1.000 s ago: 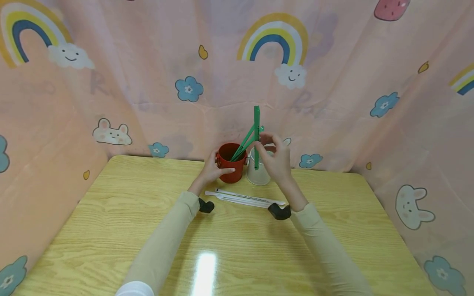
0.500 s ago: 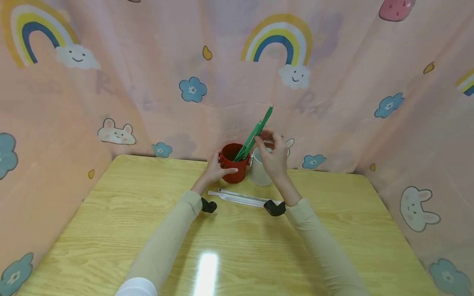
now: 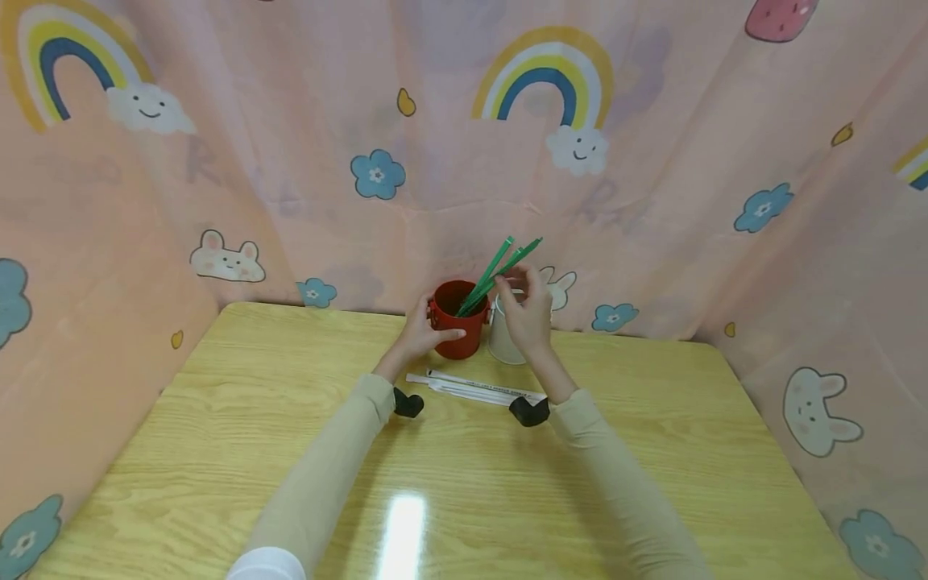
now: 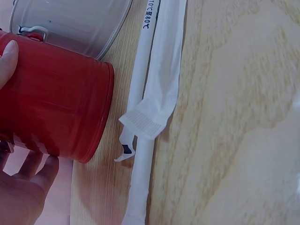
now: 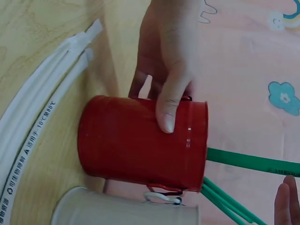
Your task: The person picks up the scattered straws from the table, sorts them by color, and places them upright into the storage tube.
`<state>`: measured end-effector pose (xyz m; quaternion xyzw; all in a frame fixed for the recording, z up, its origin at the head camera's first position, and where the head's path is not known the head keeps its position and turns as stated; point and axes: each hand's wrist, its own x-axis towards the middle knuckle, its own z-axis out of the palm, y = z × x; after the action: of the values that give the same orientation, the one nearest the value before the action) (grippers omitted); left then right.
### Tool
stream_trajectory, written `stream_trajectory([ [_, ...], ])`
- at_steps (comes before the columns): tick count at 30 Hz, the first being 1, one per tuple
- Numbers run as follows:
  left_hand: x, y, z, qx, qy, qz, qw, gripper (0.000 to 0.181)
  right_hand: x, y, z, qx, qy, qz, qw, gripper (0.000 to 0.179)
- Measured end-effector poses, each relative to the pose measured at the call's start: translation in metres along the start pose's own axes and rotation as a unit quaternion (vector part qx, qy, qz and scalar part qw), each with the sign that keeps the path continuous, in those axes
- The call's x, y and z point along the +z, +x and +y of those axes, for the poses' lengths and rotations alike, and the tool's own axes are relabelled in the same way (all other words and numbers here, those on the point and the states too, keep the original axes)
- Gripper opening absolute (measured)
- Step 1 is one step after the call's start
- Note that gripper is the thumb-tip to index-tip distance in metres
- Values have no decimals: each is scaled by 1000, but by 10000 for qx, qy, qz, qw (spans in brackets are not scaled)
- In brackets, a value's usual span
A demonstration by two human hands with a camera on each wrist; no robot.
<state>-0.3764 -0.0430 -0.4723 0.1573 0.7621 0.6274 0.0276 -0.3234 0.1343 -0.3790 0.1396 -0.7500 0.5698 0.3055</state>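
A small red metal bucket (image 3: 458,334) stands upright at the back of the table. My left hand (image 3: 416,332) grips it from the left, its thumb (image 5: 169,112) lying across the front wall in the right wrist view. Several green-wrapped straws (image 3: 484,278) lean out of the bucket's mouth toward the right. The rightmost green straw (image 5: 253,161) has its lower end inside the bucket. Near its upper part, my right hand (image 3: 529,318) pinches it with thumb and fingertips. A white metal bucket (image 3: 502,340) stands beside the red one, partly hidden by my right hand.
Several white-wrapped straws (image 3: 471,389) lie on the wooden table (image 3: 326,451) in front of the buckets. Printed text shows on one white wrapper (image 5: 28,145). A pink patterned curtain (image 3: 449,209) hangs close behind the buckets.
The green straw in my right hand has gone from upright above the buckets to leaning inside the red bucket, and has sunk lower. My left hand stays on the bucket.
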Motion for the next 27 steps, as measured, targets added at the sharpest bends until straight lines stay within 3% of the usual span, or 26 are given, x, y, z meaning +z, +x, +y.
stream_trajectory([
  [4, -1, -1, 0, -46, 24, -35, 10000, 84, 0, -3, 9, 432, -217, -165, 9987, 23],
  [10, 0, -1, 2, 41, 11, 5, 10000, 82, 1, -3, 18, 739, -810, -441, 9930, 29],
  [20, 1, 0, 7, 103, 122, -30, 9999, 80, -8, -2, 25, 756, -1743, -294, 9813, 21],
  [27, -3, -11, 27, 73, -209, -203, 9995, 82, -27, -3, 33, 446, -1443, -147, 9884, 22],
])
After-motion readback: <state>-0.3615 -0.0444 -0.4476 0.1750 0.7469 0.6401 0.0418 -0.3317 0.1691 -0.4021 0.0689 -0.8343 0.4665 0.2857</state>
